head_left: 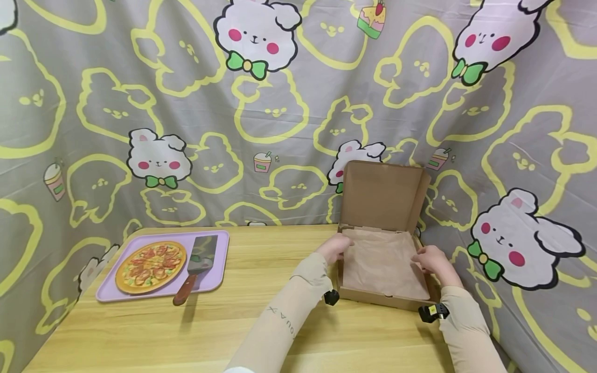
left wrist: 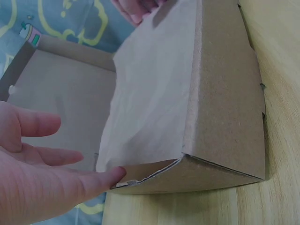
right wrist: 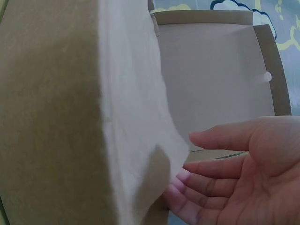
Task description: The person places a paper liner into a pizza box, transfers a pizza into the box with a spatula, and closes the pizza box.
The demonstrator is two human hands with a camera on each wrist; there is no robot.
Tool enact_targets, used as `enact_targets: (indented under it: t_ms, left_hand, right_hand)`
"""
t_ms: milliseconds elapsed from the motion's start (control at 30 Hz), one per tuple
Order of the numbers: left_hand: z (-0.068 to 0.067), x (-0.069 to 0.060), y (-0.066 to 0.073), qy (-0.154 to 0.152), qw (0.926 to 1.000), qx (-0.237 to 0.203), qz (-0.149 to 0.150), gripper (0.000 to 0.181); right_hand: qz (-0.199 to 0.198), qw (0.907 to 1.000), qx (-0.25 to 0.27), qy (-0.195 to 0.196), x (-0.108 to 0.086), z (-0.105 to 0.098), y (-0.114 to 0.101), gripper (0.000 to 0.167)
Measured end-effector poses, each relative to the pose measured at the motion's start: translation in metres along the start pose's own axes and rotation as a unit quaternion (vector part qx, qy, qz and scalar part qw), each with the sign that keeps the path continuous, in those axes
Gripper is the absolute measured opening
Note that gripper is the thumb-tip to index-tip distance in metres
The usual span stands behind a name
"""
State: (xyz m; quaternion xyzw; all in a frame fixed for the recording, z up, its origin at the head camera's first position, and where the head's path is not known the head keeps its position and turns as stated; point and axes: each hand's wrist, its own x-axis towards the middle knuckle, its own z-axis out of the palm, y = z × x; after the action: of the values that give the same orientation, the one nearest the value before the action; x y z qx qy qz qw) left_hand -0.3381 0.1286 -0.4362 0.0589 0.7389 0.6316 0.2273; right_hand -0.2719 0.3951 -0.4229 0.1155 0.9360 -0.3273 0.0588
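An open cardboard box [head_left: 380,299] stands at the right of the table, its lid [head_left: 380,194] raised at the back. Brown paper [head_left: 382,261] lines its inside. The left hand [head_left: 335,247] is at the box's left edge; in the left wrist view its fingers are spread and its thumb touches the rim by the paper [left wrist: 150,89]. At the right edge is the right hand [head_left: 434,260]. The right wrist view shows the right hand [right wrist: 234,173] with bent fingers at the paper's edge [right wrist: 145,140]; whether they pinch it is unclear.
On the left of the wooden table [head_left: 261,269] lies a lilac tray [head_left: 219,277] with a pizza [head_left: 151,267] and a metal server [head_left: 202,254], whose wooden handle overhangs the tray's front edge. A patterned curtain [head_left: 280,197] hangs behind and at both sides.
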Motion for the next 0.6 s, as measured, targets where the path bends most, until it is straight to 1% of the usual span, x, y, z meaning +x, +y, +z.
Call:
enact_targets:
  t_ms: [100,200,333,467,600]
  left_hand:
    - [-0.001,-0.001,-0.001,-0.008,0.9999,0.001,0.006,0.053]
    - [-0.002,-0.002,-0.001,-0.015,0.9998,-0.001,0.008,0.057]
    - [-0.004,-0.005,-0.001,-0.017,0.9997,-0.003,0.017,0.059]
    - [-0.008,-0.006,0.000,-0.020,0.9992,-0.003,0.036,0.056]
    - [-0.013,-0.007,0.002,-0.038,0.9984,-0.003,0.041,0.047]
  right_hand:
    - [-0.003,0.9999,-0.010,0.006,-0.002,0.000,-0.001,0.041]
    - [-0.007,0.9999,-0.007,0.007,-0.003,0.000,-0.003,0.036]
    - [-0.008,1.0000,0.001,0.005,-0.005,0.001,-0.003,0.033]
    - [-0.011,0.9999,-0.001,0.006,-0.005,0.000,-0.003,0.038]
    - [-0.016,0.9998,-0.008,0.003,-0.007,-0.002,-0.008,0.043]
